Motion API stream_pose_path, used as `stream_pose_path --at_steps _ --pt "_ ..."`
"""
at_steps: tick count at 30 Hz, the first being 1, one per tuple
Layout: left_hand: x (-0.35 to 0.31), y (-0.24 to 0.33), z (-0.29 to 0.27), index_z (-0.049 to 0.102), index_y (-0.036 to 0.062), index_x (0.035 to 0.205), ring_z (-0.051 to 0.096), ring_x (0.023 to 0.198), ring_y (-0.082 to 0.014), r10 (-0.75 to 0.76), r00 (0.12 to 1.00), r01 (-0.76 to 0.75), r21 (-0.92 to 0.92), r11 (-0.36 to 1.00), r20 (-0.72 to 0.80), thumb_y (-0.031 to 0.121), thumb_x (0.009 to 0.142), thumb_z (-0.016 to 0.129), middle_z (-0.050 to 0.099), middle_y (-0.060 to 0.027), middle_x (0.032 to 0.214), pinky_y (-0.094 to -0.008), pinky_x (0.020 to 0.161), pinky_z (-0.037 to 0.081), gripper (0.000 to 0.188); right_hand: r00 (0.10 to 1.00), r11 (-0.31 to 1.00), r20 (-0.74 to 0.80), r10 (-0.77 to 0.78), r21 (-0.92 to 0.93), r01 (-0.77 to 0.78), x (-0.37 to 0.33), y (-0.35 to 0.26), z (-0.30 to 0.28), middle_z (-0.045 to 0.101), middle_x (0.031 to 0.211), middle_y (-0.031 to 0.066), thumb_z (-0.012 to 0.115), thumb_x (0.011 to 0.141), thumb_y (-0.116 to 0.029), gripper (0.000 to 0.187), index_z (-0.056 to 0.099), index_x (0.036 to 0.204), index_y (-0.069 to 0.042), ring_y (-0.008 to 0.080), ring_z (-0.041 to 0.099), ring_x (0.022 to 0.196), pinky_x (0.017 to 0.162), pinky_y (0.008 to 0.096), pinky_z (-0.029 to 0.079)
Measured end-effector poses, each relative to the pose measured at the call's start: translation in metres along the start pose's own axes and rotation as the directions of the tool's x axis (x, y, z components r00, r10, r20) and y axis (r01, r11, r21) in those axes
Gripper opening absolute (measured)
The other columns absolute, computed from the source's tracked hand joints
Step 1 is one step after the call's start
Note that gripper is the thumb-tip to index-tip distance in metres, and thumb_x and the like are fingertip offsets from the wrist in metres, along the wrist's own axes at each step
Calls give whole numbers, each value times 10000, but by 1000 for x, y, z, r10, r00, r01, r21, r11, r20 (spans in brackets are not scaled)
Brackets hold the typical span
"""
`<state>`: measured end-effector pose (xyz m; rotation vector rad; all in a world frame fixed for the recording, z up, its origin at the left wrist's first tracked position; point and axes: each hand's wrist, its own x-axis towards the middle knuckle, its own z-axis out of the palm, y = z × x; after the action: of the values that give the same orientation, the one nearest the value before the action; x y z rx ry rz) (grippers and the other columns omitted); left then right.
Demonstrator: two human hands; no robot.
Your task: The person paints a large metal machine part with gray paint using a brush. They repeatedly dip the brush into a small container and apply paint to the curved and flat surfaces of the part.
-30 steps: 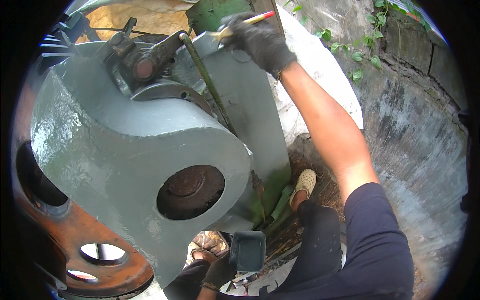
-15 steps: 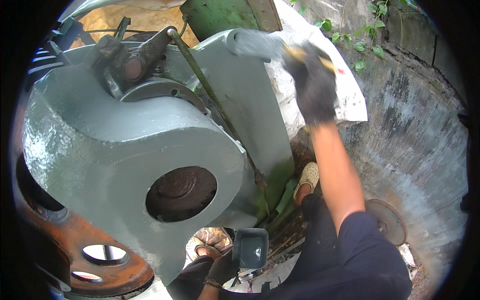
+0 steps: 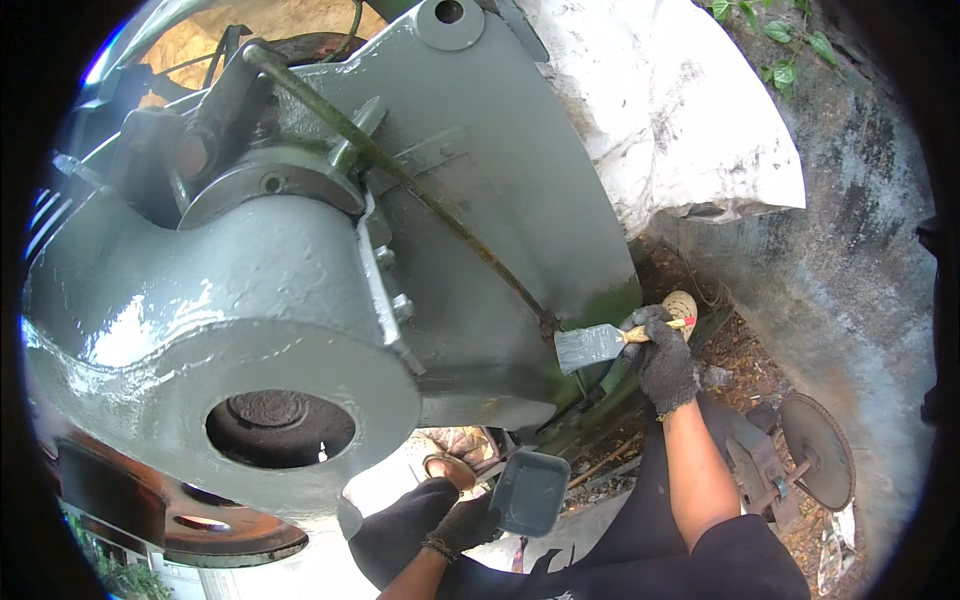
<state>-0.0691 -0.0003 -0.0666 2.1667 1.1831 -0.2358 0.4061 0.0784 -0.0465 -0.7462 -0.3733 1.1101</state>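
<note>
A paintbrush (image 3: pixel 592 347) with grey-coated bristles and a yellowish, red-tipped handle is in my right hand (image 3: pixel 664 360), gloved in dark fabric. Its bristles point left, close to the lower end of a thin rusty rod (image 3: pixel 430 205). My left hand (image 3: pixel 468 524), also gloved, grips the side of a small rectangular container (image 3: pixel 531 494) with grey paint inside. Both hands are just right of a large machine body (image 3: pixel 250 270) covered in glossy grey paint. A greenish unpainted patch (image 3: pixel 612 302) shows at the lower edge of its broad side panel (image 3: pixel 490 150).
A white sheet (image 3: pixel 680 110) lies beyond the panel, against a weathered wall (image 3: pixel 840 240). At right a round metal disc (image 3: pixel 817 450) leans on a bracket. An orange-brown rusty wheel (image 3: pixel 190 510) sits at lower left. My shoe (image 3: pixel 680 308) stands on littered ground.
My right hand has come down from the panel's top edge to near its lower edge, still with the paintbrush. The view has shifted, and the container appears slightly farther right and more tilted.
</note>
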Motion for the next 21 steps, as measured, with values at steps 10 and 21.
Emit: stream_pose_path --at_steps 10,21 --pt "9 196 -135 623 50 1194 744 795 -317 -368 903 363 65 930 223 234 996 592 707 -140 886 -444 664 584 271 982 978 -35 -188 -99 184 8 -7 -54 700 1058 89 676 994 -212 208 672 1125 -50 200 686 935 760 288 591" --pt "-3 177 -127 588 38 1351 750 814 -351 -148 967 108 188 976 210 245 980 594 745 -189 897 -490 728 583 425 968 916 -197 -152 341 213 6 -10 -96 712 1030 89 688 1005 -200 235 691 1142 -8 191 686 860 713 313 584"
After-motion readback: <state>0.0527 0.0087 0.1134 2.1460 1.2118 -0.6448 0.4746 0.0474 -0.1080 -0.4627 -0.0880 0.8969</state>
